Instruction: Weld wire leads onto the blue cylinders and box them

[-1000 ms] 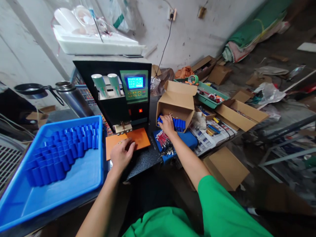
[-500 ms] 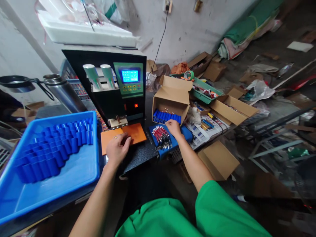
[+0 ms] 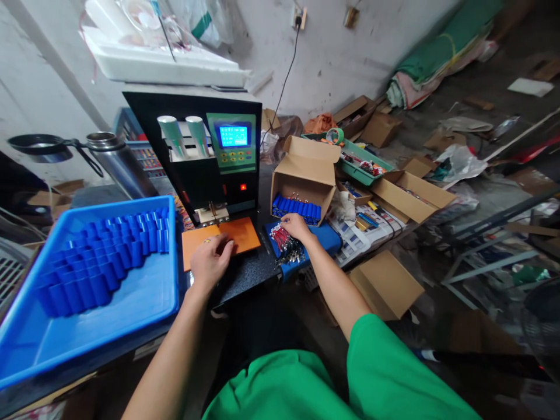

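My left hand (image 3: 210, 260) rests on the front of an orange plate (image 3: 245, 234) below the black machine, fingers curled and thumb close to them; what they hold, if anything, is hidden. Just behind it, the thin metal tips (image 3: 213, 211) of the machine point down. Off to the right, my right hand (image 3: 296, 226) has its fingers pinched together at the white ends of a bundle of red and black wire leads (image 3: 289, 246), which lies on a blue surface. Whatever is between those fingertips is too small to make out. Behind that hand, blue-wrapped cells (image 3: 301, 208) fill an open cardboard box (image 3: 309, 164).
A blue tray (image 3: 144, 294) with rows of blue cylinders stands at the left. The black machine (image 3: 192, 186) has a lit screen (image 3: 233, 135). A steel flask (image 3: 118, 163) leans behind the tray. A green bin (image 3: 365, 172) and cardboard boxes (image 3: 406, 192) sit at the right.
My right hand has moved a little left, from the front of the cardboard box to the white ends of the wire leads. My left hand stays on the orange plate. The view has shifted slightly.
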The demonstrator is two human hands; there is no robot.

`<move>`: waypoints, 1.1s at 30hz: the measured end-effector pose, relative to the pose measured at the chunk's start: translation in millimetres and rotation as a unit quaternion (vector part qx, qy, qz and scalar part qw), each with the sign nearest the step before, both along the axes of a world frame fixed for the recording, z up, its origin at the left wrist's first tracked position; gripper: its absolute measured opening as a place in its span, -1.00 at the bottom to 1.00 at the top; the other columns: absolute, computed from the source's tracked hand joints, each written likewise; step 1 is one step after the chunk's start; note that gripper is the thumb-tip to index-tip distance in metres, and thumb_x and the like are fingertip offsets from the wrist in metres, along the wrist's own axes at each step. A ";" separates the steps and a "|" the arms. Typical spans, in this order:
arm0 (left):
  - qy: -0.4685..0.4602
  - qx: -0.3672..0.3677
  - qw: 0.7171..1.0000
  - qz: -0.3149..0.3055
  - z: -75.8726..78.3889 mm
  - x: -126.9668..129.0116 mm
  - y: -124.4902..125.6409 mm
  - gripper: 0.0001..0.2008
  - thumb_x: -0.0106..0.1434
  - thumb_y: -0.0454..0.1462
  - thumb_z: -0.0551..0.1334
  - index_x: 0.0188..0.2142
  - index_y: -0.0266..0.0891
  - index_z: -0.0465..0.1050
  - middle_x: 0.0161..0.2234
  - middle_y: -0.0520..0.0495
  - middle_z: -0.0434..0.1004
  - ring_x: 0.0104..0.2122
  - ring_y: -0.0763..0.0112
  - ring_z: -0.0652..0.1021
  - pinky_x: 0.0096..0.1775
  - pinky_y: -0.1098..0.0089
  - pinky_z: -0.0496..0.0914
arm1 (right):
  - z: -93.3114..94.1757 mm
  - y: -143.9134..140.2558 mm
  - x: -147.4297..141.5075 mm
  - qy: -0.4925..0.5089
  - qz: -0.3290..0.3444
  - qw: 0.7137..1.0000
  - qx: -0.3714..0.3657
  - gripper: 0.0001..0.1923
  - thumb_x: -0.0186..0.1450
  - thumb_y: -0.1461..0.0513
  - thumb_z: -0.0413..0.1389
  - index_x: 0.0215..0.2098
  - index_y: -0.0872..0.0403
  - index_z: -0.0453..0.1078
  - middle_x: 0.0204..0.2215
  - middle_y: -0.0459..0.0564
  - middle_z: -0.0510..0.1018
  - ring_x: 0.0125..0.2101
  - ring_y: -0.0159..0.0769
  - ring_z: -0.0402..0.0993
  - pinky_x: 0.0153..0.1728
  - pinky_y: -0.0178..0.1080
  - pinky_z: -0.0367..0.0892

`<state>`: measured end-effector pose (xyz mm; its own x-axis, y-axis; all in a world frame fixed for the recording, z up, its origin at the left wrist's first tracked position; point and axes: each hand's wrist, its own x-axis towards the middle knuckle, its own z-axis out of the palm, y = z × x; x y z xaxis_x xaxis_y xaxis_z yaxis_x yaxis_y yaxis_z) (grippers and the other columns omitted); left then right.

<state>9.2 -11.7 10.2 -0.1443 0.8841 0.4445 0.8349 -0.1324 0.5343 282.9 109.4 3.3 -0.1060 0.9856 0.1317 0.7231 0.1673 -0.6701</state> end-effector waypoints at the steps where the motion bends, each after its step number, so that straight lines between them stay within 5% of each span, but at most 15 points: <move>1: 0.000 -0.002 1.000 0.002 0.2 0.0 -0.1 -0.62 0.34 0.00 0.16 -0.08 -0.18 0.57 -0.20 -0.13 0.65 -0.21 0.16 0.60 -0.22 0.29 0.36 | 0.1 1.3 -0.2 0.001 -0.001 1.000 -0.002 -0.80 0.20 0.36 0.13 -0.32 0.08 0.61 -0.26 0.05 0.70 -0.18 -0.15 0.61 -0.10 -0.25 0.39; 17: 0.009 -0.007 1.000 0.005 -0.1 1.9 -0.9 -0.63 0.36 -0.01 0.14 -0.07 -0.17 0.56 -0.17 -0.14 0.65 -0.17 0.15 0.59 -0.19 0.27 0.36 | -17.4 -5.4 9.8 0.013 -0.054 0.998 -0.033 -0.76 0.15 0.20 0.18 -0.65 0.08 0.42 -0.65 -0.05 0.51 -0.49 -0.30 0.46 -0.41 -0.33 0.23; 24: 0.002 -0.012 1.000 0.010 2.9 3.0 -1.0 -0.64 0.34 -0.01 0.16 -0.08 -0.16 0.57 -0.20 -0.13 0.65 -0.18 0.12 0.59 -0.20 0.26 0.37 | -13.1 -10.6 17.3 0.210 -0.043 0.975 -0.061 -0.75 0.11 0.10 0.20 -0.59 0.09 0.41 -0.70 -0.16 0.40 -0.61 -0.41 0.27 -0.51 -0.35 0.18; 33: -0.004 -0.006 1.000 -0.003 0.3 0.8 0.8 -0.63 0.34 -0.01 0.16 -0.08 -0.17 0.57 -0.16 -0.15 0.66 -0.15 0.13 0.61 -0.16 0.27 0.39 | 22.7 -16.5 30.8 0.415 -0.077 0.906 -0.002 -0.61 0.11 -0.05 0.30 -0.41 0.07 0.35 -0.72 -0.29 0.25 -0.69 -0.52 0.11 -0.66 -0.42 -0.01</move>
